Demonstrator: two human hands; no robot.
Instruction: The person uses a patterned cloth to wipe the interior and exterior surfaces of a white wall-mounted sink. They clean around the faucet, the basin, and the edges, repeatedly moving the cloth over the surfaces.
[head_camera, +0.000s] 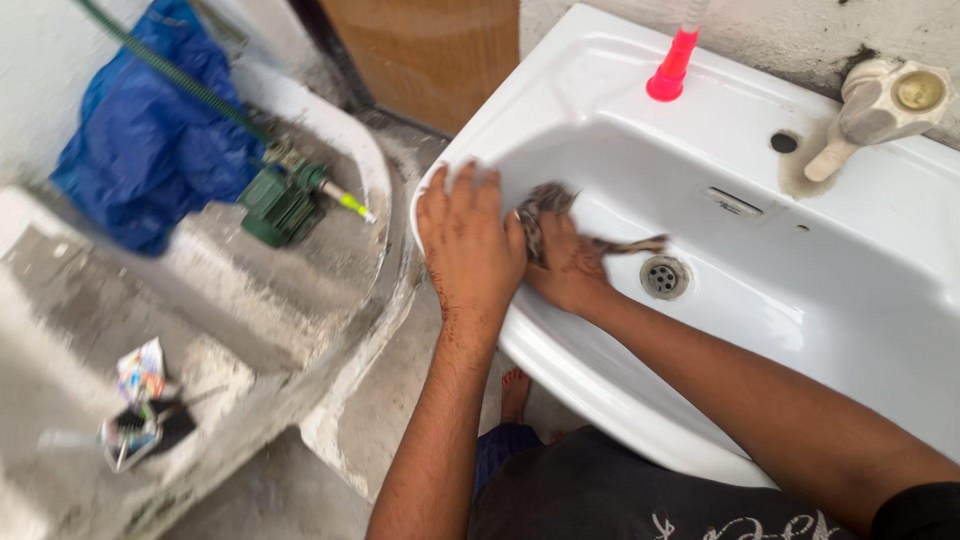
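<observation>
- The white sink (850, 290) holds a crumpled brown-grey cloth (545, 205) against its left inner wall, just left of the drain (664, 276).
- A thin strip of the cloth trails right along the basin floor and ends just above the drain.
- The right hand (568, 268) is inside the basin, fingers closed round the cloth and pressing it to the wall.
- The left hand (468, 240) lies flat over the sink's left rim, fingers spread narrow and pointing away from the person; it touches the rim and sits just beside the cloth, gripping nothing.
- On the sink's back ledge stands a pink-red cone (671, 68) with a white tube rising from it out of view.
- To the right of the cone there is a dark tap hole (784, 142), then a worn cream tap (878, 108) whose spout slants down to the left.
- A small overflow slot (733, 202) is set in the back wall of the basin.
- Left of the sink a rough grey concrete ledge (230, 290) curves round; a green pump-like fitting (280, 205) with a green hose (160, 65) sits on it.
- A blue plastic sheet (145, 150) hangs against the pale wall behind the hose.
- Lower left, small blurred packets (138, 405) lie on the concrete.
- A brown wooden panel (430, 55) stands at the back.
- A bare foot (514, 392) shows on the grey floor under the sink.
</observation>
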